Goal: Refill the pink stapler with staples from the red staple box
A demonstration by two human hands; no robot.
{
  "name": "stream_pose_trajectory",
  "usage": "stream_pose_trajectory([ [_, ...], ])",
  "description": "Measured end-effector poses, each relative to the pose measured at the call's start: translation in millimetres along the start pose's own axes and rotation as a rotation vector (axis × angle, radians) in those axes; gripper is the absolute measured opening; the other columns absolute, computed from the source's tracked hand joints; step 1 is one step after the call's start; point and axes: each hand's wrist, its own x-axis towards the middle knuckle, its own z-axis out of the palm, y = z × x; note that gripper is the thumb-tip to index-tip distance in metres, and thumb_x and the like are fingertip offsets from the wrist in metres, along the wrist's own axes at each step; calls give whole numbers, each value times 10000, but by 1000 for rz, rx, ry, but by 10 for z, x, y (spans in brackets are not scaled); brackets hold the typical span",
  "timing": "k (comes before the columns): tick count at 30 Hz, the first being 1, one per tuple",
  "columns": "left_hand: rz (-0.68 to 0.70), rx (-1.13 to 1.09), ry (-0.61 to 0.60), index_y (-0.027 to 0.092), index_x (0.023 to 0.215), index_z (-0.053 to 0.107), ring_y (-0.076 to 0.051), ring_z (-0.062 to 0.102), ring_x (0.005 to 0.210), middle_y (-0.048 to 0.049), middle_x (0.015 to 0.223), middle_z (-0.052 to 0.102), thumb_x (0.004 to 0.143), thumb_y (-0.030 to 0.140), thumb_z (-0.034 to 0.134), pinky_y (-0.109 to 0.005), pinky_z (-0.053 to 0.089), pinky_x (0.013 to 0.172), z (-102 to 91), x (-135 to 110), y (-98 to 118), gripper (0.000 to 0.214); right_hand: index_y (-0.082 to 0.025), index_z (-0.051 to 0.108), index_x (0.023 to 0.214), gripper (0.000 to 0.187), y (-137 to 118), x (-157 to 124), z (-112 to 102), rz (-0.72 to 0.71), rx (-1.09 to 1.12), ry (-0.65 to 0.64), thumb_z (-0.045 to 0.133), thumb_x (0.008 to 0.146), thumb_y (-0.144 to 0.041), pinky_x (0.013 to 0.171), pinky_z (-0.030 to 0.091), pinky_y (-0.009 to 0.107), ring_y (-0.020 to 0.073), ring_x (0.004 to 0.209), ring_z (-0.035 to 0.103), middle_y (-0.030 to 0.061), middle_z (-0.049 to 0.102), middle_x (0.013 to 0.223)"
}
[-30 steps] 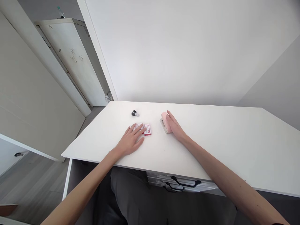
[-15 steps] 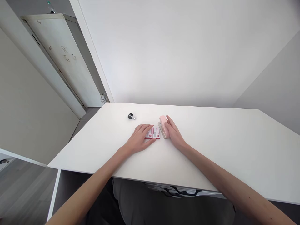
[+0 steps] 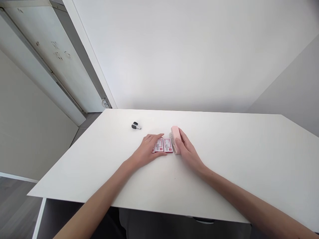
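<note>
A row of small red-and-white boxes (image 3: pixel 167 145) lies on the white table. My left hand (image 3: pixel 147 148) spans them from the left, fingers along the far side and thumb along the near side, hiding part of the row. At the right end of the row stands a pink stapler (image 3: pixel 176 136) with a pale base, very close to the last box; whether they touch I cannot tell. Around its right side my right hand (image 3: pixel 189 151) is closed, thumb on the near part of the pink top. A black-and-silver staple remover (image 3: pixel 136 125) lies beyond my left hand.
The white table (image 3: pixel 239 149) runs up to a white wall (image 3: pixel 189 56) at the back. To the left are a pale panel (image 3: pixel 32 122) and a worn white cabinet (image 3: pixel 57 53). A dark recess sits under the table's front edge.
The view has shifted slightly. The stapler now stands closer alongside the boxes, with my right hand still on it. More of the box row shows between my left thumb and fingers.
</note>
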Motion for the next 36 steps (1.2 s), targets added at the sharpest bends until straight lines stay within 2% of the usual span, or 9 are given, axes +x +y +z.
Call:
stream_pose_trajectory([
  [5, -87, -34, 79, 326, 1580, 440, -345, 493, 1416, -97, 1476, 612, 882, 597, 782, -526, 500, 1116, 7, -12, -7, 823, -368, 429, 1629, 642, -12, -1, 13, 44, -32, 29, 458, 1049, -641, 1261, 422, 486, 307, 1573, 416, -19, 424, 1713],
  [8, -77, -38, 177, 345, 1585, 425, -337, 525, 1379, -85, 1435, 641, 856, 591, 812, -517, 519, 1094, 27, -10, 41, 861, -383, 440, 1614, 625, -25, 3, 11, 42, -39, 25, 442, 1049, -651, 1234, 453, 500, 315, 1549, 447, -17, 467, 1685],
  [10, -54, -43, 198, 357, 1590, 415, -334, 536, 1365, -75, 1425, 655, 839, 599, 826, -514, 528, 1083, 50, 6, 79, 890, -389, 452, 1602, 613, -42, 3, 15, 38, -42, 22, 427, 1051, -656, 1236, 447, 517, 321, 1530, 467, -14, 495, 1663],
  [15, 22, -30, 127, 355, 1595, 405, -336, 513, 1399, -70, 1446, 658, 827, 594, 840, -518, 524, 1098, 104, 95, 137, 914, -357, 447, 1612, 637, -31, 0, 22, 82, -5, 35, 430, 1046, -649, 1288, 383, 494, 291, 1555, 426, 6, 445, 1691],
  [18, 67, 2, 88, 353, 1608, 373, -336, 535, 1375, -68, 1458, 659, 821, 588, 848, -518, 522, 1093, 109, 157, 143, 949, -333, 403, 1644, 675, 22, 13, 15, 119, -22, 75, 426, 1039, -632, 1274, 413, 457, 278, 1570, 397, 43, 415, 1692],
  [22, 145, 58, 87, 347, 1579, 403, -328, 625, 1257, -74, 1414, 674, 794, 593, 869, -529, 525, 1081, 108, 227, 173, 946, -351, 385, 1655, 679, 77, 53, -3, 137, -57, 98, 405, 1036, -627, 1227, 479, 440, 285, 1530, 440, 76, 446, 1620],
  [26, 223, 83, 166, 340, 1559, 436, -362, 576, 1358, -120, 1499, 575, 730, 643, 895, -535, 534, 1091, 106, 267, 206, 995, -370, 401, 1646, 663, 91, 81, -16, 118, -62, 98, 411, 1035, -628, 1214, 495, 448, 287, 1509, 457, 79, 447, 1593],
  [31, 229, 17, 313, 328, 1549, 412, -404, 455, 1474, -182, 1573, 410, 657, 724, 898, -532, 574, 1043, 90, 306, 241, 1090, -382, 409, 1643, 662, 84, 81, -14, 99, -72, 76, 403, 1031, -636, 1197, 506, 453, 298, 1485, 479, 77, 446, 1587],
  [36, 300, -52, 285, 313, 1531, 379, -390, 450, 1464, -191, 1579, 367, 710, 707, 874, -530, 580, 1022, 196, 403, 379, 1036, -354, 433, 1624, 677, 18, 67, -44, 153, -29, 92, 437, 1010, -640, 1159, 539, 443, 302, 1474, 496, 80, 446, 1608],
])
